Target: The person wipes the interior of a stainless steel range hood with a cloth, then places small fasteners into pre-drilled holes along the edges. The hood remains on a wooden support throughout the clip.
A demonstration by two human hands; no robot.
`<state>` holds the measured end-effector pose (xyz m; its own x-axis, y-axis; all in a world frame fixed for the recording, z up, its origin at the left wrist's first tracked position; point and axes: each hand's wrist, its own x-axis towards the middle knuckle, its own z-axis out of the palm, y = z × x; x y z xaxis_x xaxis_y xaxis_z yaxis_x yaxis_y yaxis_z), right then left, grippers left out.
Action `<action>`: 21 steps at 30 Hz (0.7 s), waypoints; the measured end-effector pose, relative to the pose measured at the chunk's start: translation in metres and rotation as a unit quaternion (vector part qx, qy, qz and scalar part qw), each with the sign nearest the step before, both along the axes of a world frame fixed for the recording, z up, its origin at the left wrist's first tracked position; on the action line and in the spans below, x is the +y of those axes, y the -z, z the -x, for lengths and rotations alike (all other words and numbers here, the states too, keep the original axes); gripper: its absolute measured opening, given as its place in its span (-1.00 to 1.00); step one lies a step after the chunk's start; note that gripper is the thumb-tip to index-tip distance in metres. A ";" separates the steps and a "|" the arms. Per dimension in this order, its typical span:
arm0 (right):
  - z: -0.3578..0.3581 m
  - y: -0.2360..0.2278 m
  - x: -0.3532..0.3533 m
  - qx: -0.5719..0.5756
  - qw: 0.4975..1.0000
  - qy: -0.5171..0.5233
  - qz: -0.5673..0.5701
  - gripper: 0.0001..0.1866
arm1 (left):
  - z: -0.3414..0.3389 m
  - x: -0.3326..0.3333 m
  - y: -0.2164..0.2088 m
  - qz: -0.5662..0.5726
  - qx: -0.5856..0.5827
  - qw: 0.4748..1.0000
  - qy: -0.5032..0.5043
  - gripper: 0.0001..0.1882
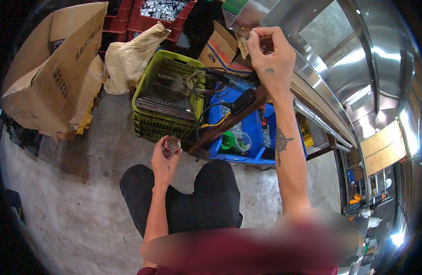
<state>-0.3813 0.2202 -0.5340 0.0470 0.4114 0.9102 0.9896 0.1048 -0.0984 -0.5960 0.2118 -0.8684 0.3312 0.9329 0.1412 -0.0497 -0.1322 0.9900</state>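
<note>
My left hand (163,162), above my knees, has its fingers wrapped round a small faceted jar (173,144), which looks like clear glass with a reddish-brown tint. Stretched out to the upper right, my right hand (274,55) pinches a thin stick (245,29) with an orange-brown tip between thumb and fingertips. Most of that stick is hidden by the fingers, so its kind cannot be made out. The tip is close to a shiny sheet-metal piece (256,13); I cannot tell whether they touch.
A green plastic crate (142,107) with dark flat plates stands ahead. Blue bins (214,149) hold small metal parts and cups, with a cable coil (204,82) nearby. Cardboard boxes (50,91), a paper sack (128,64) and red crates (133,23) stand farther left. Metal panels (330,55) rise at right.
</note>
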 end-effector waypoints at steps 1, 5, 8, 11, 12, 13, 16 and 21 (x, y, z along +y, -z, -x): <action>0.000 0.000 0.001 -0.009 1.000 -0.003 0.006 -0.86 | 0.000 0.000 0.000 0.004 -0.004 1.000 0.002 -0.39; -0.003 -0.001 0.005 -0.053 0.998 -0.001 0.018 -0.87 | 0.001 0.001 0.001 -0.008 0.013 1.000 -0.003 -0.39; -0.004 -0.002 0.006 -0.077 0.997 0.001 0.023 -0.87 | 0.001 0.001 0.001 -0.011 0.008 1.000 -0.004 -0.40; -0.004 -0.002 0.006 -0.072 0.997 -0.005 0.024 -0.89 | 0.001 0.002 0.001 -0.019 0.006 1.000 -0.004 -0.40; -0.003 -0.002 0.007 -0.069 0.997 -0.007 0.024 -0.90 | 0.000 0.003 0.001 -0.018 0.001 1.000 -0.004 -0.40; -0.003 -0.002 0.007 -0.064 0.998 -0.006 0.025 -0.90 | -0.001 0.003 0.002 -0.017 -0.005 1.000 -0.004 -0.40; -0.001 -0.003 0.007 -0.062 0.998 -0.002 0.030 -0.88 | -0.002 0.004 0.004 -0.017 0.001 1.000 0.000 -0.38; 0.000 -0.004 0.006 -0.056 0.998 0.008 0.041 -0.85 | -0.003 0.005 0.005 0.013 0.000 1.000 0.009 -0.38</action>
